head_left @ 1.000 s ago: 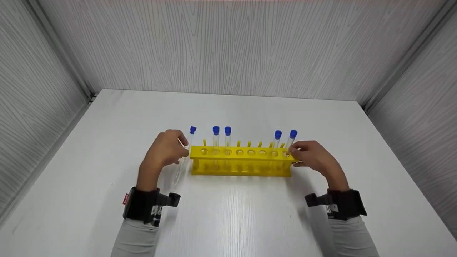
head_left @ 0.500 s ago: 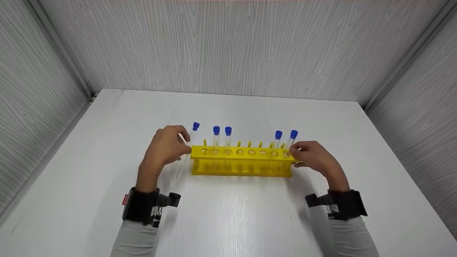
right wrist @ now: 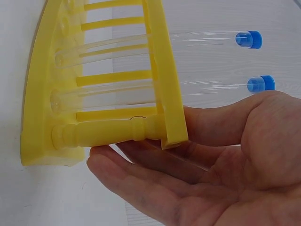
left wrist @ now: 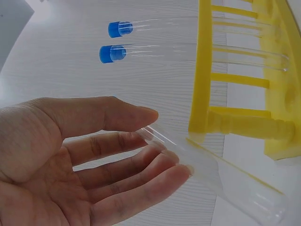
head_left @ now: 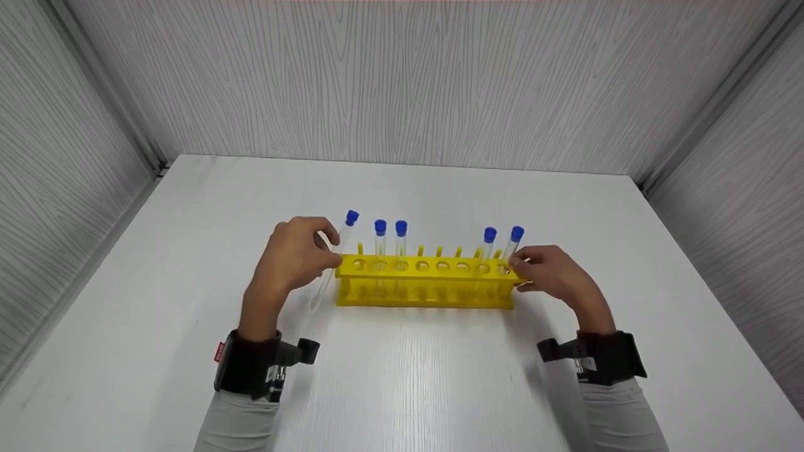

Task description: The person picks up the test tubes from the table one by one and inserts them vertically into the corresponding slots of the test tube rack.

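Observation:
A clear test tube (left wrist: 244,183) with a blue cap (head_left: 352,218) is pinched between the thumb and fingers of my left hand (head_left: 295,254). It leans, cap up and to the right, just outside the left end of a yellow test tube rack (head_left: 427,275). In the left wrist view its cap is hidden behind my hand. My right hand (head_left: 553,276) grips the rack's right end, thumb at the top bar and fingers by the end post (right wrist: 103,133). Two capped tubes (left wrist: 160,52) stand in holes toward the left, two more (right wrist: 207,87) toward the right.
The rack stands on a white tabletop (head_left: 408,376). Several holes lie between the two pairs of tubes, and one at the far left end holds no tube. Wood-grain panels (head_left: 402,81) enclose the table at the back and both sides.
My left hand has raised the test tube slightly and shifted it right, toward the rack's end, and the tube leans further right. My right hand and the rack have stayed in place.

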`<state>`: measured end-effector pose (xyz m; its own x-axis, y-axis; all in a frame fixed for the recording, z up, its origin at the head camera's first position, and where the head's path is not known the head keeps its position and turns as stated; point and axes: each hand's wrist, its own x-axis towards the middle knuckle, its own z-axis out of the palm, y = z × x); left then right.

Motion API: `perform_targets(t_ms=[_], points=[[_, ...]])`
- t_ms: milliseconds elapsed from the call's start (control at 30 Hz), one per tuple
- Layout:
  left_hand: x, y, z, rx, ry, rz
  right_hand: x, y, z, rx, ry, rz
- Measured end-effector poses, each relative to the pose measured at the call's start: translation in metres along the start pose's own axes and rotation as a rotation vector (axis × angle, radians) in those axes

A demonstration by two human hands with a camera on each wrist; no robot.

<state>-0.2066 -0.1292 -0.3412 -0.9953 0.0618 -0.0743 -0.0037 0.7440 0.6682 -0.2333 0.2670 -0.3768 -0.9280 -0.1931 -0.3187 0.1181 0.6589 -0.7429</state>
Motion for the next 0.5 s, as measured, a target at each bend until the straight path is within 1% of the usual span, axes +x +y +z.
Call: perform_targets(t_ms=[200,400,500], points=[[-0.0013,0.0025,0.0010,0.004,0.001,0.014,-0.0001,-0.0011,0.0000,0.005,-0.001,0.004],[-0.0034,0.0055,0.0012,0.003,-0.014,0.023,-0.0003,-0.0016,-0.0002,0.007,-0.004,0.010],[-0.0053,0.0054,0.0001,-0.012,-0.025,0.046,-0.0007,-0.0016,-0.0004,0.009,0.000,0.009]])
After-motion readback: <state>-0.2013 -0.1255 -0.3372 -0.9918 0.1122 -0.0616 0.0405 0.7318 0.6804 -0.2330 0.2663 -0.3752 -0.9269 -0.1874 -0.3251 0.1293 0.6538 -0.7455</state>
